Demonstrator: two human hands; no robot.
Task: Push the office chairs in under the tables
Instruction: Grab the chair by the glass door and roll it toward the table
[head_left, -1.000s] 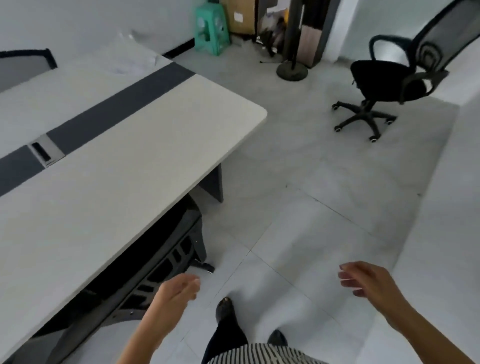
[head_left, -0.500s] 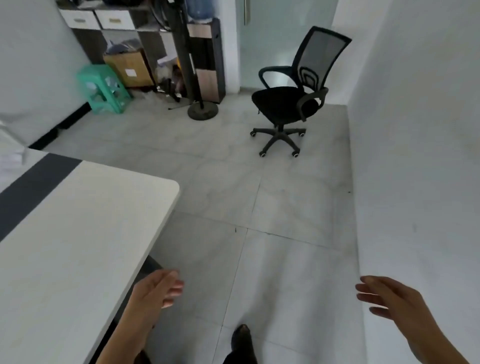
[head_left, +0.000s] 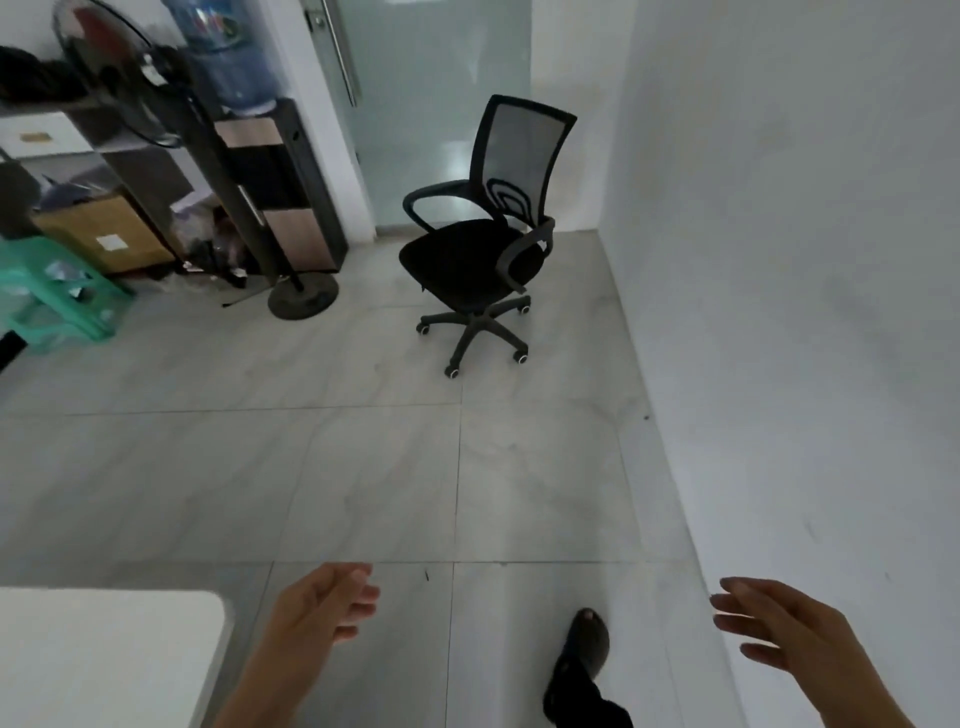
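Reaching forward empty, left hand (head_left: 322, 603) low in the frame, fingers loosely curled and slightly apart, touching nothing, just beside the rounded corner of the white table (head_left: 104, 654) at the bottom left edge. Hovering opposite, right hand (head_left: 779, 629) near the bottom right, fingers spread and extended, palm turned inward, gripping nothing, close to the foot of the white wall (head_left: 779, 260). Between the two hands, lower down: a black shoe (head_left: 587, 644) on the grey tiled floor (head_left: 363, 483), toe pointing ahead.

Further out, well apart from both hands and from the table: a black office chair (head_left: 478, 260), upright on its five-castor base, out in the open floor rather than under any table. Mesh backrest toward the wall on the right and the frosted glass door (head_left: 431, 104) behind; seat and armrests facing left and toward the camera. Castors resting on the tiles, just beside the wall's base.

Left of the chair: round base and slanting pole of a standing fan (head_left: 119, 83), leaning in front of a water dispenser (head_left: 275, 176) with a blue bottle (head_left: 228, 57) on top. Beyond these, at the far left: shelving with a cardboard box (head_left: 104, 234), clutter on the floor, and a green plastic stool (head_left: 57, 296) near the left edge.
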